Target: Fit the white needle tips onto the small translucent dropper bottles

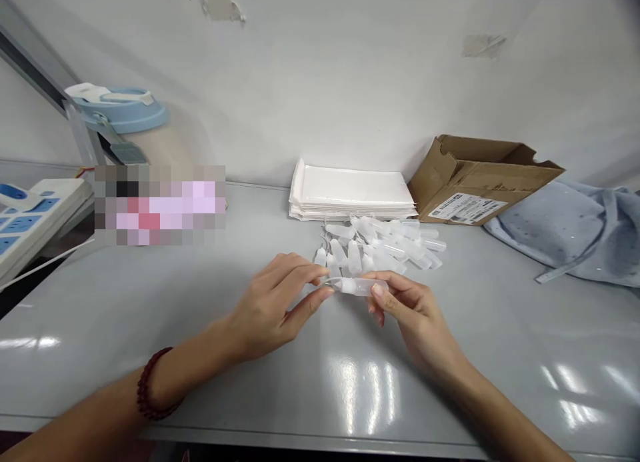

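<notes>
A small translucent bottle (361,287) lies level between my two hands, its white neck pointing left. My right hand (407,309) pinches the bottle's body between thumb and fingers. At the other end, the thumb and index finger of my left hand (280,303) close around the thin tip in front of the neck; a fine curved strand shows there. Just behind the hands lies a loose pile of similar translucent bottles (393,243), several with thin tips pointing left.
Behind the pile, a stack of white padded envelopes (355,185) rests against the wall, beside an open cardboard box (480,175). Grey-blue cloth (580,232) lies at right. Toward the left are a blue-lidded tumbler (125,115), a blurred pink item (170,212) and a power strip (43,212).
</notes>
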`<state>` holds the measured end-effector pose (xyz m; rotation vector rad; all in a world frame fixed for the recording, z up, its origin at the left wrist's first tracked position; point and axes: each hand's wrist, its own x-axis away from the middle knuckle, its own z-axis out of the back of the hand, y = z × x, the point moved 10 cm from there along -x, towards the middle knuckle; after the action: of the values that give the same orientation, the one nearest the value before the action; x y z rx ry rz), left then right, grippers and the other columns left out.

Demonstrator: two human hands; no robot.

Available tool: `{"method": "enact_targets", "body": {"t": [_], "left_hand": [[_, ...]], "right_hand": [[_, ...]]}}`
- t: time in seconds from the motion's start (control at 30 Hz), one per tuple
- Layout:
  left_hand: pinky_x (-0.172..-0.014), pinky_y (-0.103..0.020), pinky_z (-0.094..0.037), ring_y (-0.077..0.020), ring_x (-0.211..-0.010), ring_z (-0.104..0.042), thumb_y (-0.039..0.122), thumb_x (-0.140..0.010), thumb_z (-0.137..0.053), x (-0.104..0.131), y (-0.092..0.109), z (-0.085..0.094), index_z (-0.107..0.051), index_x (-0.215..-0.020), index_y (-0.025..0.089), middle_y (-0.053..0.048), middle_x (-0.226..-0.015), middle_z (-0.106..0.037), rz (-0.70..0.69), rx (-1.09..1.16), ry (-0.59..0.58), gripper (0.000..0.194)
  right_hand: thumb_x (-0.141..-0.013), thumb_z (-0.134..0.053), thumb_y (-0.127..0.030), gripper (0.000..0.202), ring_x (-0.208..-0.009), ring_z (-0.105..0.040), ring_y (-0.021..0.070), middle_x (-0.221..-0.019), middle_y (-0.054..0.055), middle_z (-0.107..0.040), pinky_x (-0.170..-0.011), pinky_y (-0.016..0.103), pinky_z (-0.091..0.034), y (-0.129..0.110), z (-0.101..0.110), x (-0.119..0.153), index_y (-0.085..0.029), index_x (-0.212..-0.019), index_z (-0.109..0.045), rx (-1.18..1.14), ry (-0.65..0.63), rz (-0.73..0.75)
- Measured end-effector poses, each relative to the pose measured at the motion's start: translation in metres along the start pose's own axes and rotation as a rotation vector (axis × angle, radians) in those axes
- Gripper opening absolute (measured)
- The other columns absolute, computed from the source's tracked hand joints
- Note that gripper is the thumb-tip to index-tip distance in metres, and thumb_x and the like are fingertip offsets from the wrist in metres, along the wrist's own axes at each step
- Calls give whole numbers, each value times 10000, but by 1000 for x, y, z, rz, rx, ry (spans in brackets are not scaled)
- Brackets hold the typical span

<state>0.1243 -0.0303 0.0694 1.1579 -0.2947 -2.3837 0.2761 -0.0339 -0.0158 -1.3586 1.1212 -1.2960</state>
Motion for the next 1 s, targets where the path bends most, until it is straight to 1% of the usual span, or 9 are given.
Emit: {"method": "enact_targets", "body": {"t": [0.07,0.17,0.3,0.37,0.43,0.53,0.6,0.8,1.0], "left_hand": [[-672,-297,-478,-146,-720,-567,113,-847,-577,0,2,5,-543,-998,146,-49,-797,-640,-29,-34,24,159],[-680,-305,-482,-152,-736,-578,122,-830,-607,0,2,7,-546,-998,146,-51,-803,-638,-69,-82,6,180],[-679,-298,-477,-148,-740,-579,114,-844,-580,0,-1,7,-566,-966,166,-42,-804,-636,-74,-119,-32,134],[-681,-288,-475,-139,-725,-582,107,-852,-562,-2,-2,8,-585,-923,177,-29,-787,-641,-52,-89,-30,101],[-674,-261,-480,-126,-714,-593,120,-858,-564,-4,-11,8,-606,-885,178,-18,-777,-651,55,8,-45,76],[-654,-203,-486,-94,-687,-602,148,-849,-595,-2,-29,0,-634,-860,182,9,-777,-665,315,191,-101,52],[-652,-186,-486,-86,-687,-602,170,-841,-611,1,-35,-5,-650,-858,196,24,-787,-671,431,288,-118,49],[-660,-219,-516,-123,-721,-618,257,-833,-621,14,-42,-16,-678,-826,193,2,-789,-685,654,487,-144,86],[-681,-203,-537,-114,-718,-630,264,-808,-649,18,-45,-18,-676,-793,201,20,-751,-674,743,608,-119,71]], "right_hand": [[-805,-625,-434,298,-546,-456,111,-620,-5,-541,-533,260,-385,-5,8,1,-179,-950,-680,47,49,50],[-823,-609,-426,281,-562,-466,117,-631,-3,-550,-553,272,-398,-9,15,2,-197,-966,-683,73,82,88],[-825,-612,-411,261,-563,-473,123,-622,-2,-557,-550,277,-401,-12,19,3,-204,-965,-689,94,85,123],[-829,-612,-397,243,-563,-477,121,-620,-4,-561,-550,274,-403,-13,20,5,-210,-962,-691,88,80,132],[-837,-607,-385,228,-562,-480,119,-622,-6,-567,-549,270,-405,-13,19,6,-217,-966,-690,76,76,141],[-841,-605,-378,216,-560,-479,114,-620,-9,-567,-543,263,-407,-15,15,9,-226,-969,-690,56,68,156],[-836,-610,-381,218,-556,-479,114,-609,-9,-562,-532,259,-409,-16,11,10,-222,-961,-691,54,60,156],[-828,-612,-382,204,-544,-477,116,-602,-4,-563,-500,250,-409,-17,7,11,-220,-922,-693,74,61,179],[-851,-596,-352,182,-588,-490,117,-651,4,-583,-514,238,-411,-15,7,12,-241,-960,-689,58,29,201]]}}
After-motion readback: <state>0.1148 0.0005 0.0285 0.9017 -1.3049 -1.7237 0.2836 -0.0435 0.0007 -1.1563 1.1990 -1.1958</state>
